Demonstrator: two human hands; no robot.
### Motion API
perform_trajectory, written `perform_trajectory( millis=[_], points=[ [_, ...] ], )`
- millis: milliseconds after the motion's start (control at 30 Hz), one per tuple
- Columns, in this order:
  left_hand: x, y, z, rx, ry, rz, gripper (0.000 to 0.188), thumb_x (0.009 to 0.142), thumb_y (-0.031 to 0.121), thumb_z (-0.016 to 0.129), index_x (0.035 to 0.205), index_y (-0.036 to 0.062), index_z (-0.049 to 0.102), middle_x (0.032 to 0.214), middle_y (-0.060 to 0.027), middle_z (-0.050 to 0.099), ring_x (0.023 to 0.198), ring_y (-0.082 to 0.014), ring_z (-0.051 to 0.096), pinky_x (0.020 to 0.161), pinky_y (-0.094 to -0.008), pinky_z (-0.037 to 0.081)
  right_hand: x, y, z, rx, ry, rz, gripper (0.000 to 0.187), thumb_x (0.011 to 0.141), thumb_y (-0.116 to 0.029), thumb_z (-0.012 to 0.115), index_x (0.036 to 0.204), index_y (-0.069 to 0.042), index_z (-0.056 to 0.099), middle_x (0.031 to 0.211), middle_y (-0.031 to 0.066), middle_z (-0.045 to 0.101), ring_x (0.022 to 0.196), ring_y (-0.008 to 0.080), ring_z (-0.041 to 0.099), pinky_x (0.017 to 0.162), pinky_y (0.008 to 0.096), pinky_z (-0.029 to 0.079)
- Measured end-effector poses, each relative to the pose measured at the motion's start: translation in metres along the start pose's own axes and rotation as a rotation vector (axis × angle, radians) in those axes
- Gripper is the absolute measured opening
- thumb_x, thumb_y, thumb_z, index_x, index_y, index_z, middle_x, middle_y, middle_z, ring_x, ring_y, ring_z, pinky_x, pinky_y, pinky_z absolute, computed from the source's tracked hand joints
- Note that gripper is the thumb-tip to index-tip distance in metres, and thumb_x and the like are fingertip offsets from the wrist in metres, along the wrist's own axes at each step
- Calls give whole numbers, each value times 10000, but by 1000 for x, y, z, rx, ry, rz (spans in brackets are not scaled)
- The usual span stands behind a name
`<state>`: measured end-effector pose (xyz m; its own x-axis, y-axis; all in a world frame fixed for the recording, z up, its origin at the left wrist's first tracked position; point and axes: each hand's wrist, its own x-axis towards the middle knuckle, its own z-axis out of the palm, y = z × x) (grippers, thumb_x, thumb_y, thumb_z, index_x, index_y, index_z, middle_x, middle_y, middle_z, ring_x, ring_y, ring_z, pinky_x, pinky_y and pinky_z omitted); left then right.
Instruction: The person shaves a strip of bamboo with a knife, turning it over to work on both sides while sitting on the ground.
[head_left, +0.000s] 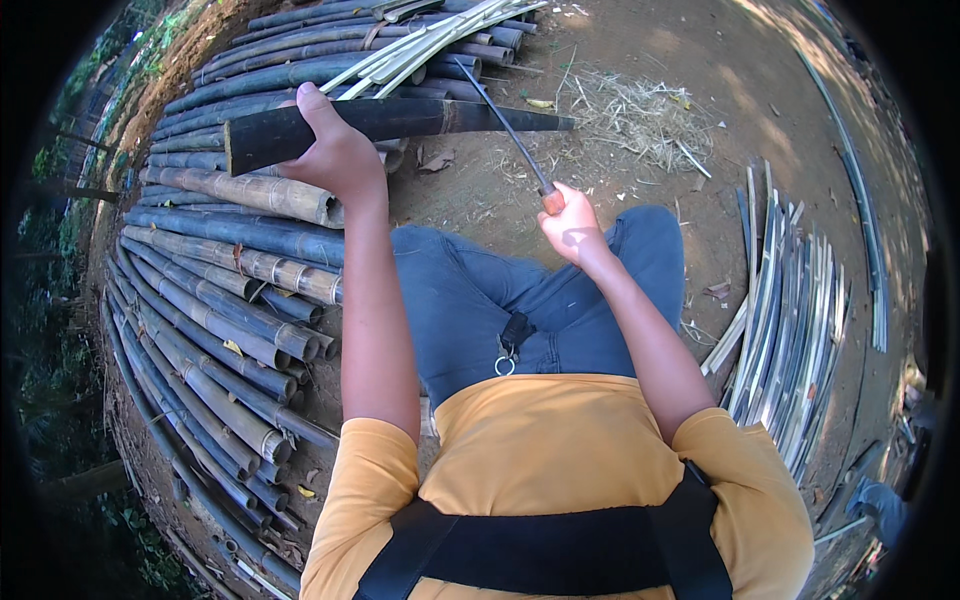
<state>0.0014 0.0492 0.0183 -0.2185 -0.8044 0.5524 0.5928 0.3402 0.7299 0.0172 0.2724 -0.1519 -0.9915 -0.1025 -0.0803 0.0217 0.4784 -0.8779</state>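
Observation:
My left hand is closed round the thick near end of a dark bamboo piece, thumb on top. The piece stretches to the right and narrows to a point over the dirt. In my right hand is a knife with a wooden handle and a long, thin dark blade. The blade slants up and left, and its line crosses the bamboo piece; whether the two touch I cannot tell. Both arms reach out over my bent legs.
Many bamboo poles lie stacked along the left side and the back. Pale split strips rest on the far poles. A bundle of strips lies at my right, near a heap of shavings. Long poles line the far right.

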Motion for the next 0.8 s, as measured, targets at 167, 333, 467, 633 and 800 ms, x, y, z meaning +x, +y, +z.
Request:
perform_trajectory(
  millis=[167,333,467,633,800],
  points=[
    [25,-24,-21,63,5,-10,267,940,206,666,960,-54,607,933,-102,644,788,-177,595,743,-334,519,33,22,8,22,-26,142,91,792,-86,544,796,5,537,756,228,623,770,427,625,709,474,468],
    [31,-25,-31,113,-6,-11,244,939,184,670,910,-48,603,897,-82,614,763,-174,577,725,-340,525,10,-29,15,-86,-91,2,169,880,-161,550,944,-12,598,913,261,669,927,449,652,783,503,494],
    [32,-43,-33,76,23,-55,250,935,177,678,927,-59,595,920,-89,605,769,-184,574,712,-352,521,70,51,-2,-217,-4,275,234,949,-216,531,1055,-36,635,1011,235,688,1000,410,661,854,489,510],
    [44,-49,-52,114,49,-23,261,931,183,688,990,-52,594,975,-85,610,801,-173,575,749,-339,511,35,-23,8,-273,-151,49,187,910,-190,574,1026,-47,599,979,249,684,985,452,654,830,543,509],
    [47,-61,-52,71,26,-50,262,918,168,696,1020,-40,574,985,-92,615,834,-179,601,758,-342,526,75,53,15,-280,-53,163,180,932,-203,560,1039,-70,618,982,224,694,988,425,662,836,525,521]
  ],
)
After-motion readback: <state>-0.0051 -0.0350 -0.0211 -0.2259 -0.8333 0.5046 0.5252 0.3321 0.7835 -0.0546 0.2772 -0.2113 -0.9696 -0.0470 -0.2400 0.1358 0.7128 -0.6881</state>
